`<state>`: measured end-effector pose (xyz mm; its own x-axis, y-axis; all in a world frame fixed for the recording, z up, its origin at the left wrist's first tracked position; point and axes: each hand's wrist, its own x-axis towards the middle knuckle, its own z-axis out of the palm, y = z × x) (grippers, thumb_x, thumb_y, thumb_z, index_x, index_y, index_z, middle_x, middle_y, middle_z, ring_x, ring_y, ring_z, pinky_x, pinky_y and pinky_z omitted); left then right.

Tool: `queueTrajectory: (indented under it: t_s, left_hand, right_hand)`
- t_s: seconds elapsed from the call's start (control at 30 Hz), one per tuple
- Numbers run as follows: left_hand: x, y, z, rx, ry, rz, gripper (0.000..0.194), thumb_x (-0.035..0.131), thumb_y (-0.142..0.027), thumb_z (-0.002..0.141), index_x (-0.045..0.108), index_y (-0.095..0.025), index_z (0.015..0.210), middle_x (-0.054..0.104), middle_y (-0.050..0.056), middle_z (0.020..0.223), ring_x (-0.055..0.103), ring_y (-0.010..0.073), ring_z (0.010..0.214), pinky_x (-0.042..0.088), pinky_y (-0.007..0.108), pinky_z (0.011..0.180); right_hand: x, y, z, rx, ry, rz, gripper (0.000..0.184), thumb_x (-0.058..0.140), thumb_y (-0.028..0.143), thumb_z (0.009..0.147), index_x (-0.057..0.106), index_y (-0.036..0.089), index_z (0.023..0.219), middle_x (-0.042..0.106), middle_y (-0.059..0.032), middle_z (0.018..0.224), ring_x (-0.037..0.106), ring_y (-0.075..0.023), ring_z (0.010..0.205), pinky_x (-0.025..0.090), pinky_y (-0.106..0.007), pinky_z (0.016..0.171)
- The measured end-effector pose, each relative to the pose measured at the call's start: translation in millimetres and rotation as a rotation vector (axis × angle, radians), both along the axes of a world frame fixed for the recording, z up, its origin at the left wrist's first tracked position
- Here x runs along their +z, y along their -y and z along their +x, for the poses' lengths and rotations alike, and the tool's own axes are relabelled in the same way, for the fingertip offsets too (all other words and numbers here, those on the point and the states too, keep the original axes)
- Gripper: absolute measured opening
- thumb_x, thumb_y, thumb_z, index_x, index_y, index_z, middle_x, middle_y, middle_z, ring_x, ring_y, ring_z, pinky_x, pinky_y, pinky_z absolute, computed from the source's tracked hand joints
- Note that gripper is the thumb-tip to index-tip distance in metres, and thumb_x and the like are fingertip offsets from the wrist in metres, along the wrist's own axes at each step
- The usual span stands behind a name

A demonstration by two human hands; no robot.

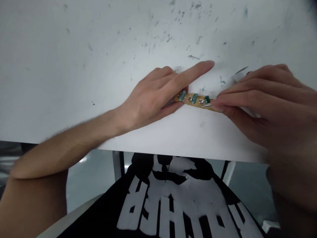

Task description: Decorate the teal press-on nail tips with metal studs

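Observation:
A narrow tan strip (189, 99) bears several green pieces with small silver metal parts beside them, and it spans the space between my two hands. My left hand (158, 91) grips the strip's left end between thumb and bent fingers, while its index finger points out to the right above the strip. At the other end, my right hand (252, 96) is closed in a pinch, thumb and fingertips together on the strip. A thin silver pin (206, 105) lies by those fingertips, below the rightmost green piece (207, 99). The right fingers hide that end of the strip.
The white tabletop (74, 72) carries scattered green and dark marks. Just beyond my right hand is a small white object (238, 77) with a thin grey piece, partly hidden. The table's front edge runs close to my body, above a printed black shirt (173, 205).

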<state>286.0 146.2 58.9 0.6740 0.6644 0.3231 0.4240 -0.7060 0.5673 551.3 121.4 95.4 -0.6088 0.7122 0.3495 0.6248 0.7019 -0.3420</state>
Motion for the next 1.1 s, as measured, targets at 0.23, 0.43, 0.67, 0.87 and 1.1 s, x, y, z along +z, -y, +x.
queueTrajectory:
  t_s: [0.23,0.43,0.67,0.87,1.1]
  left_hand:
    - [-0.6,-0.1,0.2,-0.006,0.006,-0.009,0.053,0.053,-0.035,0.105,0.036,-0.025,0.154,0.072,0.000,0.105,0.062,0.0175,0.093,0.048,0.036,0.090]
    - [-1.2,0.5,-0.7,0.002,-0.003,-0.024,0.051,0.050,-0.036,0.107,0.037,-0.021,0.154,0.073,0.002,0.107,0.061,0.0174,0.094,0.048,0.036,0.091]
    - [-0.5,2.0,-0.3,0.016,-0.008,-0.012,0.050,0.045,-0.033,0.107,0.036,-0.028,0.155,0.074,0.002,0.106,0.064,0.0188,0.093,0.050,0.037,0.091]
    - [0.1,1.0,0.0,0.007,-0.012,-0.009,0.049,0.043,-0.032,0.107,0.034,-0.027,0.156,0.074,0.001,0.107,0.065,0.0180,0.094,0.049,0.037,0.092]
    - [-3.2,-1.3,0.4,-0.022,0.029,0.063,0.053,0.055,-0.030,0.103,0.040,-0.015,0.152,0.074,0.002,0.104,0.060,0.0167,0.089,0.048,0.034,0.086]
  right_hand:
    - [1.8,1.0,2.6,0.023,0.026,-0.017,0.019,0.070,0.019,0.087,0.062,0.021,0.104,0.065,0.0086,0.105,0.056,-0.0016,0.095,0.043,-0.025,0.083]
    - [0.3,0.8,1.7,-0.018,0.021,-0.039,0.019,0.067,0.019,0.089,0.062,0.022,0.107,0.064,0.0087,0.108,0.058,-0.0012,0.099,0.045,-0.025,0.087]
    - [-1.0,-1.7,-0.6,-0.083,-0.015,0.017,0.024,0.068,0.010,0.083,0.065,0.022,0.103,0.065,0.0118,0.105,0.064,-0.0026,0.098,0.046,-0.023,0.084]
    - [-1.1,-4.1,1.6,-0.171,0.010,-0.018,0.019,0.069,0.013,0.083,0.067,0.021,0.101,0.067,0.0097,0.105,0.064,-0.0037,0.093,0.043,-0.022,0.077]
    - [-1.1,-3.1,7.4,-0.190,0.033,-0.041,0.020,0.069,0.016,0.084,0.067,0.027,0.101,0.066,0.0112,0.099,0.064,-0.0038,0.095,0.041,-0.023,0.078]
